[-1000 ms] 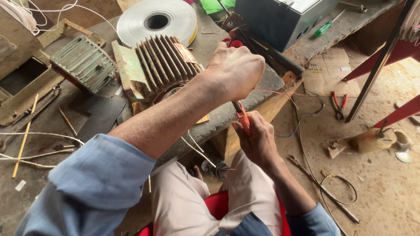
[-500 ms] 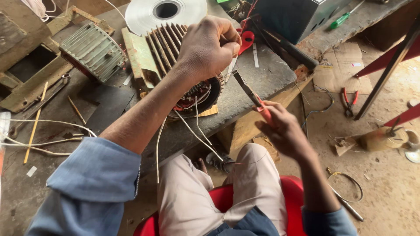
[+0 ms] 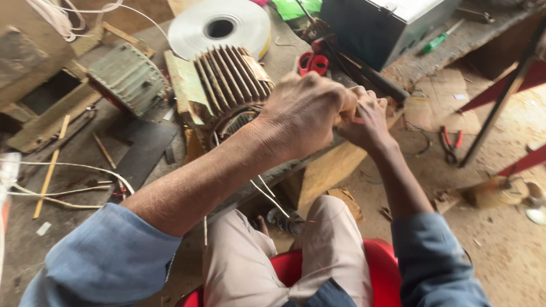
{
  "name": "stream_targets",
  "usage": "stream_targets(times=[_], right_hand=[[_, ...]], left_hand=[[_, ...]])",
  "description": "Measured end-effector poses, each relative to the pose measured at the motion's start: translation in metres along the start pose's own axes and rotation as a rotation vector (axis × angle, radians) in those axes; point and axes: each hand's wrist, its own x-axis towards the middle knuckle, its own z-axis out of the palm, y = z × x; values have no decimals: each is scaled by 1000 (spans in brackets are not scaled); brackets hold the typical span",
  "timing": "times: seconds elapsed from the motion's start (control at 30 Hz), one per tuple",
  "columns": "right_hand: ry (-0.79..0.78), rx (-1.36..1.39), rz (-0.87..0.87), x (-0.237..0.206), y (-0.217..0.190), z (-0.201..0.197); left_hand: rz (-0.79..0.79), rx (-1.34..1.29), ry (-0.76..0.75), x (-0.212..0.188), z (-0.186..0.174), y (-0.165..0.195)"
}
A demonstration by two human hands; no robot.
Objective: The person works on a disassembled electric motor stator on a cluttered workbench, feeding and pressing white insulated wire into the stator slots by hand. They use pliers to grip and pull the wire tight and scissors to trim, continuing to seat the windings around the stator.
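My left hand [image 3: 304, 113] is closed in a fist in front of a finned motor stator [image 3: 227, 82] on the workbench. Thin white wires [image 3: 267, 193] hang from under that hand toward my lap. My right hand [image 3: 369, 122] is pressed against the left fist, fingers curled round a small red-handled tool, of which only a sliver of red shows between the fingers. What the two hands pinch between them is hidden by the fist.
A second finned housing [image 3: 128, 77], a white tape roll [image 3: 222, 25], red scissors [image 3: 313, 62] and a dark metal box [image 3: 387, 23] sit on the bench. A green screwdriver [image 3: 438, 41] lies at the right. Red pliers [image 3: 450, 139] lie on the floor. I sit on a red stool [image 3: 378, 256].
My right hand rose from near my knee with the red-handled tool and now meets the left fist. The left hand shifted right, off the stator's front.
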Motion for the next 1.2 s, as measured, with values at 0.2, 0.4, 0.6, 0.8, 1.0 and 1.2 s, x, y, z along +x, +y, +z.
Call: stream_targets(times=[0.2, 0.4, 0.6, 0.8, 1.0, 1.2], right_hand=[[101, 1120, 96, -10, -74, -8], [219, 1612, 241, 7, -122, 9], [231, 1649, 245, 3, -124, 27], [273, 1391, 282, -23, -101, -20], [622, 509, 161, -143, -112, -117], [18, 342, -180, -191, -150, -125]], left_hand=[[-346, 217, -60, 25, -12, -37], [-687, 103, -104, 21, -19, -40], [-329, -162, 133, 18, -37, -9], [-414, -460, 19, -16, -50, 18], [-537, -606, -64, -153, 25, 63], [-499, -926, -152, -233, 82, 103]])
